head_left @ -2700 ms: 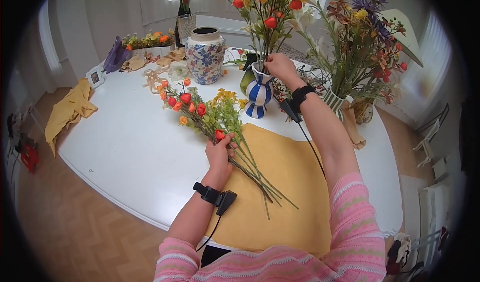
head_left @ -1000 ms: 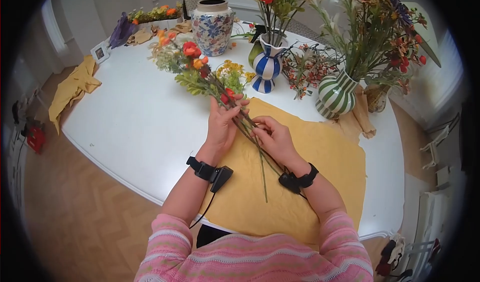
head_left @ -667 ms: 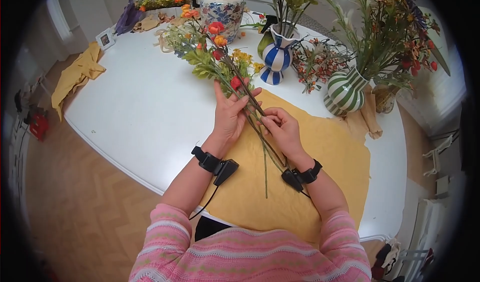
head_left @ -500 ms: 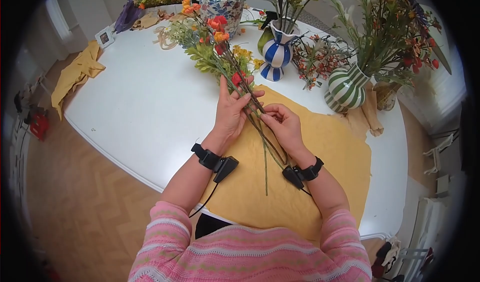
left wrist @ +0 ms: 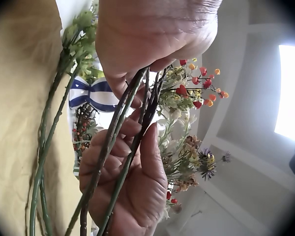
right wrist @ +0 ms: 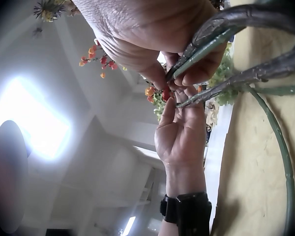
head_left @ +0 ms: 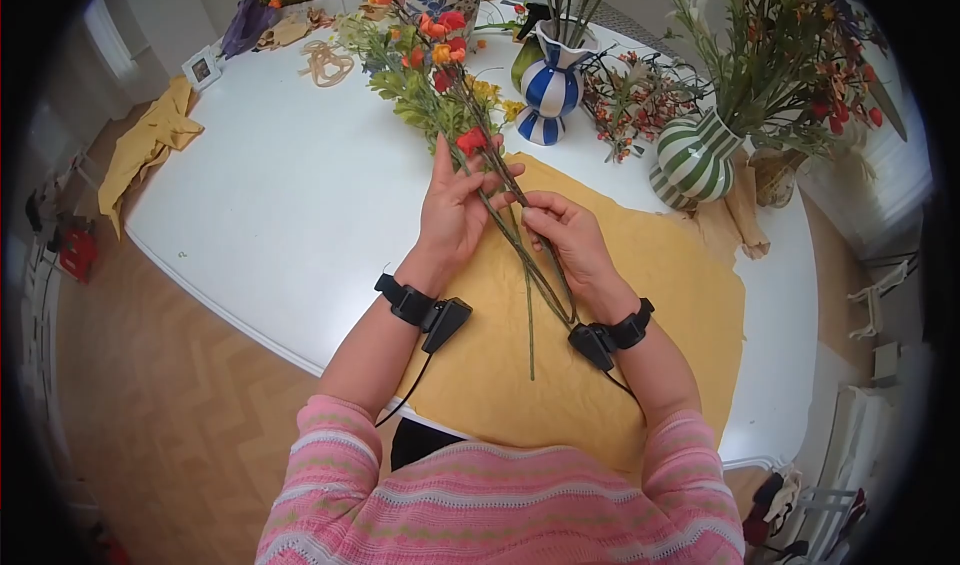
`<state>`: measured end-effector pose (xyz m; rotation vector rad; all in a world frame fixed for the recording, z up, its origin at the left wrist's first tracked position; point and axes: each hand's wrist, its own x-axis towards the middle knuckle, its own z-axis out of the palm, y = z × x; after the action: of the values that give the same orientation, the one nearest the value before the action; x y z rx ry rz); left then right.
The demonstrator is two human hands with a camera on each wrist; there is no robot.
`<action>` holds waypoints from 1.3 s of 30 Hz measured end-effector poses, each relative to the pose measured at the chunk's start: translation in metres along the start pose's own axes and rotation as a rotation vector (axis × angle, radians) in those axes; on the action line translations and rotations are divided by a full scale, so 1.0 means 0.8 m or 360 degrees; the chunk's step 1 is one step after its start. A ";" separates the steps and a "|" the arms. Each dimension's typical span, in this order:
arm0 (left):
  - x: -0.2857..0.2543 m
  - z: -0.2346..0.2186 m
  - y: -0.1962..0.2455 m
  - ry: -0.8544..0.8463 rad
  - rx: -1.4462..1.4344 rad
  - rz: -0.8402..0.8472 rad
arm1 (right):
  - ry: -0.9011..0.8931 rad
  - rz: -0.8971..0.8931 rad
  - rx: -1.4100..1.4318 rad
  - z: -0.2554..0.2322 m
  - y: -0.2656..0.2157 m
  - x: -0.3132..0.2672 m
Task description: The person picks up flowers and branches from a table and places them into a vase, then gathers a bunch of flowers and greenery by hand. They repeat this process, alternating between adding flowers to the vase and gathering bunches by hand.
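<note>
A loose bunch of artificial flowers with red and orange blooms [head_left: 441, 53], green leaves and long stems [head_left: 536, 277] slants across the middle of the head view. My left hand [head_left: 452, 217] holds the stems just below a low red flower [head_left: 470, 142], thumb over them and forefinger pointing up. Slightly lower on the right, my right hand [head_left: 572, 243] pinches the brown stems between thumb and fingers. In the left wrist view, brown and green stems [left wrist: 119, 120] run between both hands. The right wrist view shows dark stems [right wrist: 226, 91] bending past the fingers.
Yellow wrapping paper [head_left: 660, 325] lies under the stems on the white table [head_left: 260, 235]. Behind stand a blue-striped vase [head_left: 552, 90], a green-striped vase [head_left: 695, 158] and a floral jar [head_left: 440, 0]. Berry sprigs [head_left: 640, 105] lie between the striped vases.
My right hand has come from the flowers in the blue-striped vase down to the stems by my left hand. The bunch now points more upright, and the head view has tilted down.
</note>
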<state>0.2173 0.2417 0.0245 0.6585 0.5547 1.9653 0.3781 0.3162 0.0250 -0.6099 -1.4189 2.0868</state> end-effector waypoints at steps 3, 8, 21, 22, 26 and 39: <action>0.000 0.000 0.001 -0.0005 0.0005 0.0008 | 0.0022 -0.0086 -0.0146 0.001 0.000 -0.001; 0.000 0.003 0.000 0.0113 0.0124 0.0111 | 0.0129 -0.0204 -0.0336 0.005 0.002 0.000; 0.002 -0.014 -0.004 0.0335 0.0176 0.0130 | 0.0248 -0.0258 -0.0455 -0.004 -0.003 0.001; 0.002 -0.017 -0.003 0.0344 0.0115 0.0098 | 0.0276 -0.0294 -0.0478 -0.004 -0.004 0.002; 0.003 -0.026 -0.007 0.0223 -0.0036 0.0113 | 0.0284 -0.0385 -0.0559 -0.005 -0.004 0.003; 0.011 -0.031 -0.001 0.0332 0.0257 0.0041 | 0.0167 -0.0143 -0.0495 -0.012 -0.026 -0.001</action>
<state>0.1981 0.2467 0.0074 0.5646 0.8429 2.0413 0.3889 0.3288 0.0414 -0.7500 -1.6907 1.7521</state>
